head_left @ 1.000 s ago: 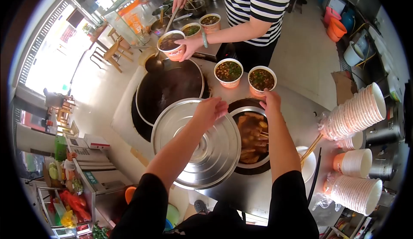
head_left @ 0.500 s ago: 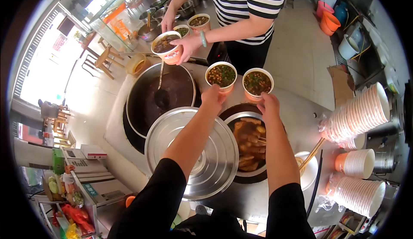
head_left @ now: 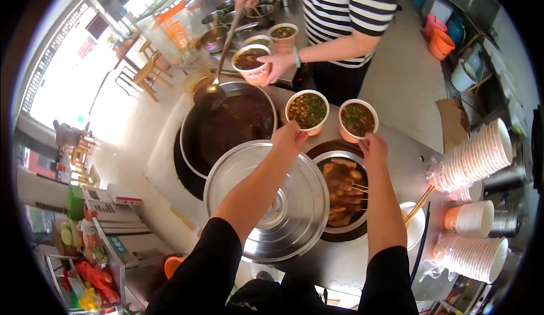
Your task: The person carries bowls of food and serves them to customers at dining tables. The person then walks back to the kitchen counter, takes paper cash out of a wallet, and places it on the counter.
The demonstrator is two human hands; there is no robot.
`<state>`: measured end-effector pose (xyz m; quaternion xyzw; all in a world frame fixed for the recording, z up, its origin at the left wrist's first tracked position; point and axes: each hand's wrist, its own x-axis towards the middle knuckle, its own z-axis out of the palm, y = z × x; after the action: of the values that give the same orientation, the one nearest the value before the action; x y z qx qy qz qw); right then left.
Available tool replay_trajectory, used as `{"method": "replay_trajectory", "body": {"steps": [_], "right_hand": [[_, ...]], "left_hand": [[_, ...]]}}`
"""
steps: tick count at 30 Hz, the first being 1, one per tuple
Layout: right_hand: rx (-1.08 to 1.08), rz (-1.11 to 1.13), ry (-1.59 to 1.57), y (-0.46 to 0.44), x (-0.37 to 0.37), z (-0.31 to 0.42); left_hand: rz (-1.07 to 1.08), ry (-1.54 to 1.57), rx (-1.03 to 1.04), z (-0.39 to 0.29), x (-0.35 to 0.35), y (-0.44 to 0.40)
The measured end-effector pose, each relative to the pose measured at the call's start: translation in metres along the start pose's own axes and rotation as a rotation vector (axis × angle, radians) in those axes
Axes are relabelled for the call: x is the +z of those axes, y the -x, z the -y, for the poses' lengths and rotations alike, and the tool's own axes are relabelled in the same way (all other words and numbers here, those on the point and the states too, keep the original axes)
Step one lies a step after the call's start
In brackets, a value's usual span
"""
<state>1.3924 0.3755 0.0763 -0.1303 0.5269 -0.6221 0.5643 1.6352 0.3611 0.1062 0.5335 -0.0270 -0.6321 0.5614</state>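
Two grips: left hand (head_left: 290, 138) pinching left cup (head_left: 307, 111), right hand (head_left: 374, 149) pinching right cup (head_left: 358, 119).

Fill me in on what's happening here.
The person's left hand and right hand are each at the near side of a filled paper cup, the left cup and the right cup; how firmly they grip is unclear. Across the counter, a co-worker in a striped top holds another filled cup and a ladle over the big pot of dark liquid.
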Motion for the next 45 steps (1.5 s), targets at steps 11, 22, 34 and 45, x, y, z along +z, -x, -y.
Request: {"method": "replay_trajectory", "body": {"steps": [11, 22, 34, 45], "right_hand": [[-0.042, 0.138, 0.159, 0.140, 0.018, 0.026], [0.072, 0.260, 0.203, 0.326, 0.153, -0.105], [0.271, 0.305, 0.127, 0.444, 0.417, -0.325], [0.365, 0.400, 0.157, 0.381, 0.716, -0.477]], "left_hand": [[0.132, 0.076, -0.001, -0.107, -0.131, 0.144], [-0.043, 0.011, 0.053, -0.251, -0.451, 0.227], [-0.287, 0.054, 0.251, -0.463, -0.742, 0.219], [-0.500, 0.110, 0.295, -0.680, -0.858, 0.090]]}}
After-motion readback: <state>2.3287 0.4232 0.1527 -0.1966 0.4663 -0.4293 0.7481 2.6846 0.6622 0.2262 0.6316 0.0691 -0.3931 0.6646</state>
